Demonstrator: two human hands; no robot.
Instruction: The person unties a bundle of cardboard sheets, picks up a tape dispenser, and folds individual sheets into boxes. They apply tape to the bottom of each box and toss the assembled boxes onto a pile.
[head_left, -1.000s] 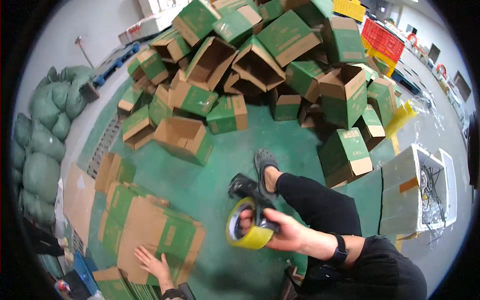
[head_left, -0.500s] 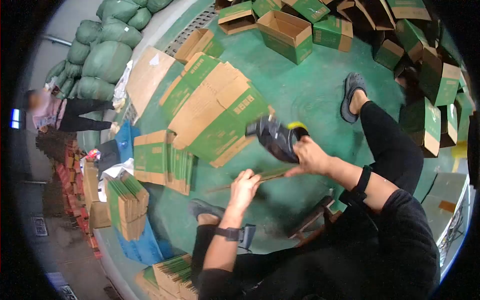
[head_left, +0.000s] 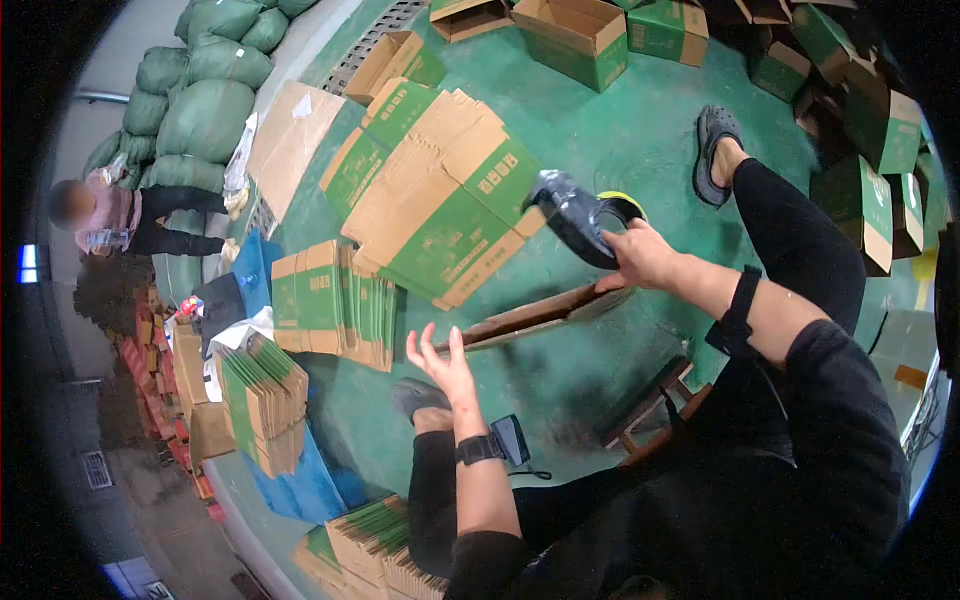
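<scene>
Head view: R hand [head_left: 640, 252] has its fingers closed round the black tape dispenser [head_left: 580, 225], yellow tape roll [head_left: 632, 203] at its far side. Same fingers reach down to the R end of a brown carton [head_left: 540, 318], apparently touching it. L hand [head_left: 445, 375]: fingers spread & slightly curled, right by the carton's L end; contact can't be told. Carton is b/w the two hands, narrow mouth parted, dark inside showing.

Ahead of L fingers: big stack of flat boxes [head_left: 440, 195], green/brown, w/ pale blocky characters in rows on the green; too small to read, brand unclear. L of L fingers: bundle of folded boxes [head_left: 310, 300], faint pale print, also illegible. Further L & nearer the body: tied bundle [head_left: 265, 400] on edge. Well ahead of R fingers: open box [head_left: 575, 40]. Far R of them: green boxes [head_left: 850, 190], some w/ small pale print, unreadable. All on/above green floor [head_left: 590, 150].
</scene>
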